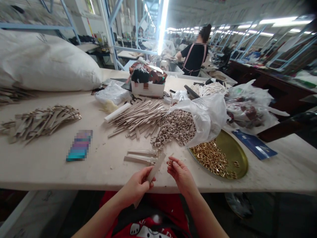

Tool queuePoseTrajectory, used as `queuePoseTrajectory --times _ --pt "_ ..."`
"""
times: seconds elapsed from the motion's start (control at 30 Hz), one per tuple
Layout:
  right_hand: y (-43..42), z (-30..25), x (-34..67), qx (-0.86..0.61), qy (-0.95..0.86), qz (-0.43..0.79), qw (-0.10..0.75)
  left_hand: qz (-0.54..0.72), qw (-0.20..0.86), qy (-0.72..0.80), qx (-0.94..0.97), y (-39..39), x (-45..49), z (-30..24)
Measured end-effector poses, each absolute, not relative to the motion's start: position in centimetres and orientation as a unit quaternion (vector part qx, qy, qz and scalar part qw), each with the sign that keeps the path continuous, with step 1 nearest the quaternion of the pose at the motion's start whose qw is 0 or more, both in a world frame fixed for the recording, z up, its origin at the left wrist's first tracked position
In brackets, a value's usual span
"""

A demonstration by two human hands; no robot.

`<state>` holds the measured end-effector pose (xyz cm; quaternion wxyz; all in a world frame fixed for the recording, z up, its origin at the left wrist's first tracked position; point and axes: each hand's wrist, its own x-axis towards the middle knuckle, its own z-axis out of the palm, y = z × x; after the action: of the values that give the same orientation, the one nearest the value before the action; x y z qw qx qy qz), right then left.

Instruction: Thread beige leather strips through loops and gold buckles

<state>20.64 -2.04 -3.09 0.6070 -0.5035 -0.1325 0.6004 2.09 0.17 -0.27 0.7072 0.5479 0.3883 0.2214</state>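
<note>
My left hand [143,184] is closed around a pale beige strap [157,168], which points up and to the right over the table's front edge. In the fingertips of my right hand [180,173] is a small gold buckle [170,162], close to the strap's upper end but apart from it. Just beyond my hands lie a few straps with buckles [140,160]. A pile of small beige loops [177,127] spills from a white plastic bag [210,115] behind them. To the right, many gold buckles [210,157] lie on a gold oval tray [241,157].
Loose straps [141,115] are heaped mid-table, with finished-looking buckled straps [44,120] at left. A pixelated flat object [79,145] lies between. Farther back are a white box [148,89], a large white sack [47,62] and a person [195,56]. A blue packet [255,143] lies right.
</note>
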Motion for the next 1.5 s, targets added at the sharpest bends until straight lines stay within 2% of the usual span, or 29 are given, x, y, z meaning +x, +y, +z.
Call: queuePoseTrajectory --times 0.3,0.47,0.6,0.8,0.93,1.27,1.5 --pt "-1.3 -4.9 21.0 -0.556 -0.181 0.566 0.581 0.171 0.722 0.417 0.525 0.8 2.4 -0.8" --pt "-1.4 -4.0 19.7 -0.514 -0.140 0.602 0.594 0.194 0.693 0.463 0.517 1.5 3.7 -1.1" --pt "-2.0 -3.4 17.9 -0.484 -0.131 0.651 0.570 0.227 0.680 0.465 0.520 2.2 4.9 -1.0" --pt "-2.2 -3.6 17.4 -0.518 -0.260 0.612 0.538 0.229 0.648 0.473 0.551 2.7 5.2 -1.4" --pt "-0.4 -3.6 19.9 -0.511 -0.230 0.639 0.526 0.237 0.626 0.475 0.571 3.0 4.4 -2.0" --pt "7.1 -4.7 22.6 -0.634 -0.387 0.465 0.482 0.217 0.657 0.509 0.512 2.5 3.6 -1.1" --pt "7.3 -5.7 23.4 -0.638 -0.419 0.452 0.462 0.205 0.726 0.493 0.433 2.4 3.2 -1.1"
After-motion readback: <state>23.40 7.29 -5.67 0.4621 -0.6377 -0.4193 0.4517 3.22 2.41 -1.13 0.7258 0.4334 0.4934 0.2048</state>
